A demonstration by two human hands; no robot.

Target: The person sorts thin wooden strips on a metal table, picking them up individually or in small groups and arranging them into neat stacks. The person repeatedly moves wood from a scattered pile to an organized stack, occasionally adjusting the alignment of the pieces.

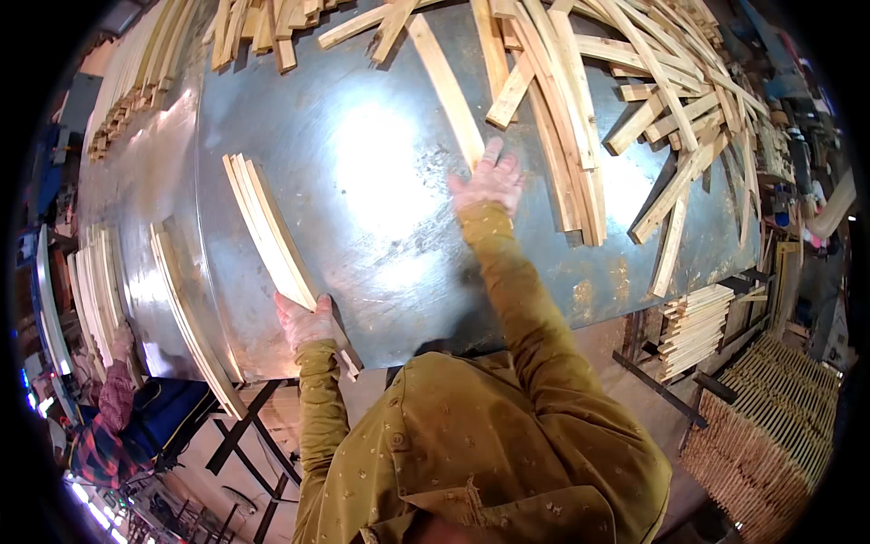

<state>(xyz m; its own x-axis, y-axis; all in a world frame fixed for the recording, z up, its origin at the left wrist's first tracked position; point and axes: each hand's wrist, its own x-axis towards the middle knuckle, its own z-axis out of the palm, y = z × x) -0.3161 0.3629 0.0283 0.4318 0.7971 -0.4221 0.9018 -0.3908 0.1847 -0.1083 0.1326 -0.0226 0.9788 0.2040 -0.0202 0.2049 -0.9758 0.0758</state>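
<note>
My left hand (305,319) grips the near end of a small bundle of pale wooden strips (265,227) on the metal tabletop, thumb on the right side and fingers on the left. The strips lie side by side, slanting away to the far left. Farther forward and to the right, my right hand (489,184) is at the near end of a single wooden strip (446,86), with its thumb and fingers on either side of that end. The strip's far end reaches toward the loose wood at the back. My palms hide both near ends in part.
A tangled pile of wooden strips (680,109) covers the right of the metal table (381,263). More strips (149,68) line the far left. A curved row (188,308) overhangs the near edge. Stacked wood (770,435) stands at lower right; a co-worker's sleeve (116,399) shows at left.
</note>
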